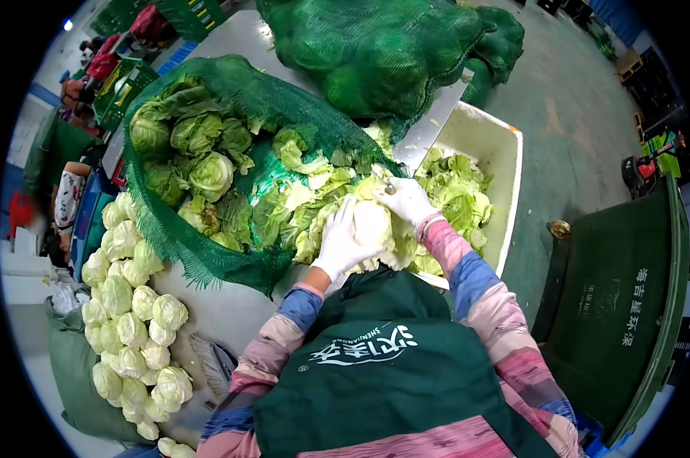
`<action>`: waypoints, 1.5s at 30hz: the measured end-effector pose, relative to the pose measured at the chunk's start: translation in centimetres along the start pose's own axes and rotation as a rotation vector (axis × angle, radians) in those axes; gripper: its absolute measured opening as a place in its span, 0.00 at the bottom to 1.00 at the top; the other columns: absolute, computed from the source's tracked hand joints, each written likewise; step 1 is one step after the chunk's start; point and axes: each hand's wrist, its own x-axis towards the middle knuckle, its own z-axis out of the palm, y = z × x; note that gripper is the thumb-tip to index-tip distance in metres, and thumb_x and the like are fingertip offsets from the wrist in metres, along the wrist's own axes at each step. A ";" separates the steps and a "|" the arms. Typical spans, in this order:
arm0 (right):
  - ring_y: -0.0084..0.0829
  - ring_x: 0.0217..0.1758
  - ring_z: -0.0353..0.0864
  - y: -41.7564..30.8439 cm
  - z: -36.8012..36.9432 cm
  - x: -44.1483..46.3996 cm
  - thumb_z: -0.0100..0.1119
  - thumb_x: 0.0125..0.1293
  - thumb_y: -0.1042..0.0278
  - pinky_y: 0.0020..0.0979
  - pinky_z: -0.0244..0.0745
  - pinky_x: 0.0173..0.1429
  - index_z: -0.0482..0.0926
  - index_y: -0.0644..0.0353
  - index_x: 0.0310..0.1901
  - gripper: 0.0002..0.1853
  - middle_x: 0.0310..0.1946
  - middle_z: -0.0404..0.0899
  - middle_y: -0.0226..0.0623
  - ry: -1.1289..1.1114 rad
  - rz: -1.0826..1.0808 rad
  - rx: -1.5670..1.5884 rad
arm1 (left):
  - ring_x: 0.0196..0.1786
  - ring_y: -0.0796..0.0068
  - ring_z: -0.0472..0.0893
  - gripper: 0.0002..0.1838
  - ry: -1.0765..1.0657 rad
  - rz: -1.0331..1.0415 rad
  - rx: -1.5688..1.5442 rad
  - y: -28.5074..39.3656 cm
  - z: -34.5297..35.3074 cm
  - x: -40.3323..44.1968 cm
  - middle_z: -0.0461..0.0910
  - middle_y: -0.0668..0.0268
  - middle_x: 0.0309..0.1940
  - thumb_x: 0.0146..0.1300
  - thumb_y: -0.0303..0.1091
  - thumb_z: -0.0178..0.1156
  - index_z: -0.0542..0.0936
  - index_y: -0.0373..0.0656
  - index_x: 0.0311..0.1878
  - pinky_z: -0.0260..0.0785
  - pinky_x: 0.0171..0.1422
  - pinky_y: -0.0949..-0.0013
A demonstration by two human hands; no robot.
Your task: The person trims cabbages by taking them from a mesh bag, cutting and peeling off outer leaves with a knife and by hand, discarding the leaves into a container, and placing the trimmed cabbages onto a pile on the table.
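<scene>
Both hands wear white gloves and meet at a pale, trimmed cabbage (372, 224) above the table's front edge. My left hand (343, 240) lies along the cabbage's left side, fingers wrapped on it. At its upper right is my right hand (404, 200), fingers bent together around a small object too small to name. Loose green leaves (307, 191) lie about the cabbage. An open green mesh bag (261, 88) to the left holds several untrimmed cabbages (210, 175).
A white bin (505, 198) with leaves stands at the right. Filled mesh bags (375, 53) lie at the back. Several trimmed cabbages (131, 330) are piled at the left. A large green bin (612, 298) stands far right; people are partly visible at upper left.
</scene>
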 end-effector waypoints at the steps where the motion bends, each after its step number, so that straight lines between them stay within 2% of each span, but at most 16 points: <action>1: 0.47 0.42 0.83 1.5 0.5 0.6 0.61 0.58 0.43 0.42 0.77 0.47 0.82 0.57 0.41 0.23 0.36 0.83 0.48 -0.040 0.061 -0.058 | 0.69 0.44 0.61 0.61 -0.027 0.040 -0.025 -0.1 -0.3 -0.2 0.60 0.43 0.68 0.37 0.52 0.76 0.55 0.31 0.70 0.53 0.74 0.54; 9: 0.50 0.41 0.83 0.4 1.4 -1.6 0.61 0.59 0.43 0.43 0.77 0.47 0.74 0.57 0.58 0.32 0.36 0.83 0.52 0.086 0.227 0.024 | 0.67 0.60 0.67 0.55 -0.136 -0.108 -0.577 -4.9 -1.8 -2.1 0.66 0.51 0.64 0.39 0.40 0.78 0.58 0.33 0.70 0.58 0.72 0.63; 12: 0.50 0.41 0.82 -2.8 1.2 -3.7 0.60 0.61 0.47 0.41 0.77 0.48 0.75 0.59 0.58 0.29 0.36 0.82 0.50 -0.026 0.238 0.253 | 0.65 0.65 0.69 0.52 -0.156 -0.210 -0.779 -4.8 -1.9 -2.2 0.67 0.53 0.62 0.44 0.34 0.75 0.56 0.34 0.70 0.61 0.70 0.65; 14: 0.48 0.44 0.79 -2.5 5.3 -4.5 0.58 0.63 0.53 0.39 0.74 0.51 0.77 0.61 0.54 0.24 0.40 0.79 0.51 0.103 0.156 0.357 | 0.64 0.65 0.70 0.52 -0.024 -0.273 -0.832 -4.8 -0.9 -1.9 0.67 0.52 0.62 0.45 0.35 0.76 0.55 0.34 0.70 0.63 0.68 0.66; 15: 0.47 0.46 0.78 -2.8 6.7 -4.8 0.57 0.64 0.55 0.38 0.73 0.53 0.79 0.62 0.51 0.20 0.42 0.77 0.52 0.158 0.123 0.387 | 0.61 0.65 0.73 0.48 0.107 -0.236 -0.633 -4.8 0.1 -1.5 0.69 0.51 0.61 0.47 0.35 0.76 0.58 0.33 0.68 0.67 0.65 0.66; 18: 0.41 0.44 0.79 -4.5 7.5 -5.1 0.60 0.63 0.54 0.35 0.73 0.52 0.80 0.63 0.45 0.19 0.41 0.78 0.50 0.203 0.307 0.622 | 0.58 0.66 0.75 0.45 0.232 -0.301 -0.843 -4.8 1.3 -0.8 0.72 0.52 0.57 0.49 0.36 0.76 0.60 0.33 0.66 0.69 0.62 0.67; 22: 0.39 0.41 0.82 -2.0 8.8 -3.2 0.61 0.63 0.53 0.36 0.75 0.48 0.79 0.63 0.45 0.19 0.39 0.82 0.47 0.175 0.320 0.623 | 0.53 0.70 0.78 0.40 0.148 -0.396 -0.957 -3.3 -1.4 -0.5 0.75 0.54 0.54 0.50 0.29 0.74 0.63 0.34 0.64 0.71 0.58 0.69; 24: 0.44 0.44 0.81 -0.7 9.5 -2.5 0.62 0.62 0.54 0.39 0.75 0.49 0.78 0.62 0.48 0.20 0.42 0.81 0.49 0.223 0.230 0.305 | 0.53 0.71 0.78 0.34 0.141 -0.380 -0.894 -5.2 -1.8 -0.8 0.75 0.58 0.54 0.55 0.32 0.70 0.65 0.36 0.63 0.72 0.58 0.68; 26: 0.47 0.49 0.79 0.1 9.6 -2.7 0.62 0.60 0.55 0.40 0.75 0.51 0.75 0.58 0.51 0.22 0.47 0.79 0.47 0.175 0.199 0.249 | 0.57 0.68 0.77 0.30 0.140 -0.435 -1.362 -8.3 -1.9 -1.3 0.75 0.60 0.56 0.62 0.43 0.63 0.67 0.36 0.62 0.72 0.59 0.67; 27: 0.45 0.48 0.80 0.2 9.7 -2.8 0.63 0.60 0.56 0.38 0.75 0.51 0.75 0.57 0.52 0.21 0.45 0.79 0.46 0.204 0.180 0.132 | 0.62 0.60 0.74 0.33 0.036 -0.463 -1.635 -9.3 -1.6 -1.6 0.73 0.60 0.61 0.66 0.58 0.53 0.67 0.45 0.66 0.66 0.67 0.56; 30: 0.43 0.49 0.80 2.1 8.7 -3.2 0.65 0.59 0.56 0.36 0.74 0.54 0.73 0.54 0.54 0.23 0.47 0.79 0.46 0.340 0.092 0.084 | 0.68 0.54 0.67 0.36 0.084 -0.628 -1.991 -6.3 -4.9 -3.2 0.67 0.59 0.67 0.65 0.62 0.51 0.64 0.51 0.70 0.60 0.69 0.45; 31: 0.44 0.50 0.80 2.2 6.9 -3.4 0.64 0.60 0.57 0.37 0.74 0.55 0.73 0.54 0.54 0.22 0.48 0.79 0.45 0.336 0.158 0.127 | 0.71 0.50 0.61 0.39 0.141 -0.648 -2.086 -7.4 -4.2 -4.2 0.62 0.59 0.70 0.62 0.67 0.50 0.61 0.55 0.71 0.59 0.68 0.38; 36: 0.46 0.47 0.81 13.3 0.5 -4.4 0.62 0.60 0.63 0.36 0.73 0.56 0.71 0.65 0.60 0.27 0.47 0.80 0.52 0.314 0.830 0.205 | 0.71 0.52 0.61 0.43 0.135 -0.592 -2.338 -6.9 -5.1 -5.5 0.61 0.60 0.71 0.60 0.72 0.47 0.59 0.56 0.72 0.59 0.68 0.39; 39: 0.42 0.54 0.77 10.8 -1.4 -6.4 0.65 0.59 0.63 0.36 0.72 0.58 0.70 0.67 0.60 0.30 0.53 0.76 0.53 0.669 0.364 0.020 | 0.71 0.51 0.61 0.43 0.068 -0.565 -2.345 -4.5 -5.2 -4.6 0.60 0.60 0.71 0.60 0.72 0.46 0.59 0.56 0.72 0.58 0.69 0.40; 43: 0.43 0.61 0.73 -5.6 -1.5 -8.7 0.71 0.54 0.53 0.34 0.71 0.63 0.70 0.56 0.64 0.36 0.59 0.70 0.45 0.371 -0.307 0.331 | 0.67 0.56 0.67 0.40 0.097 -0.502 -2.067 -0.2 -4.0 -2.1 0.65 0.61 0.68 0.65 0.69 0.43 0.61 0.51 0.71 0.61 0.69 0.49; 45: 0.41 0.48 0.80 -10.6 -1.4 -9.5 0.71 0.53 0.53 0.33 0.78 0.48 0.70 0.50 0.64 0.36 0.57 0.70 0.42 0.261 -0.358 0.168 | 0.66 0.63 0.70 0.35 0.096 -0.360 -1.904 1.2 -3.5 -1.9 0.69 0.63 0.65 0.69 0.64 0.41 0.63 0.48 0.69 0.62 0.70 0.56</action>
